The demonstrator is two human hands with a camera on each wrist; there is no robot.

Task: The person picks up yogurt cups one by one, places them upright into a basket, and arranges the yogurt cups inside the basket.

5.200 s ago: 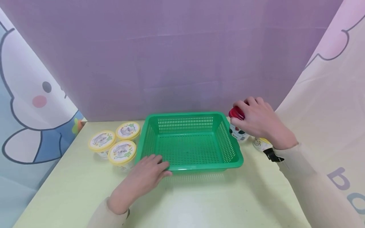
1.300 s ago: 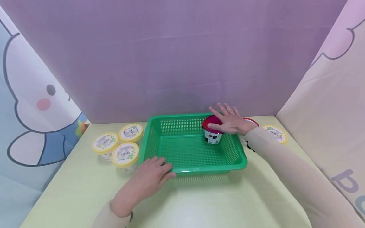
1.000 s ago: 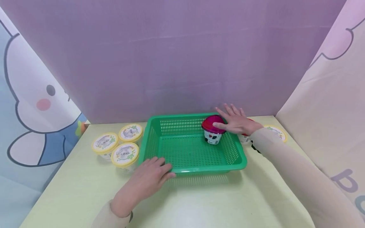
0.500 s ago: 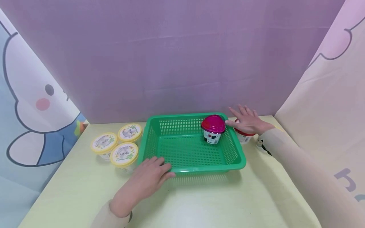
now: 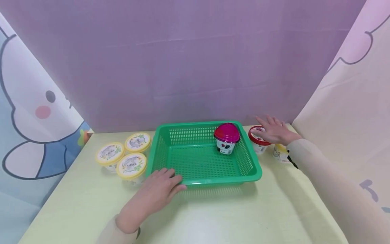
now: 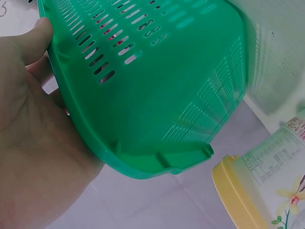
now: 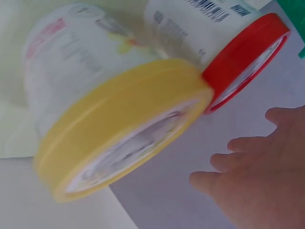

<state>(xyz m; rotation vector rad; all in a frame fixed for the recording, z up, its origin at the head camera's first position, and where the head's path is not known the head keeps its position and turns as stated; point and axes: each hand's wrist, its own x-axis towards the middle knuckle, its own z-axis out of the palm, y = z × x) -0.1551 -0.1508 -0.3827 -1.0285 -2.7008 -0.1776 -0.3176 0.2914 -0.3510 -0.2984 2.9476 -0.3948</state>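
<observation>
The green plastic basket [image 5: 199,183] stands mid-table; my left hand [image 5: 158,189] grips its front left rim, fingers over the edge and thumb on the outside [image 6: 38,40]. Inside, at the back right, sits a tub with a domed magenta lid [image 5: 226,138], upright. My right hand [image 5: 275,130], fingers spread, hovers over a red-lidded tub [image 5: 259,147] just right of the basket, partly covering its lid. The right wrist view shows this red-lidded tub [image 7: 248,52] apart from the fingers. A yellow-lidded tub [image 5: 281,154] beside it is partly hidden by my right hand.
To the basket's left stand three yellow-lidded tubs [image 5: 131,166], one of them [image 6: 267,186] close by in the left wrist view. A purple cloth wall [image 5: 195,67] rises behind the table [image 5: 207,220], and printed cloths hang at both sides.
The magenta-lidded tub, earlier in my right hand outside the basket, now sits inside it. My right hand let go and moved right, over the red-lidded tub. My left hand stays on the rim.
</observation>
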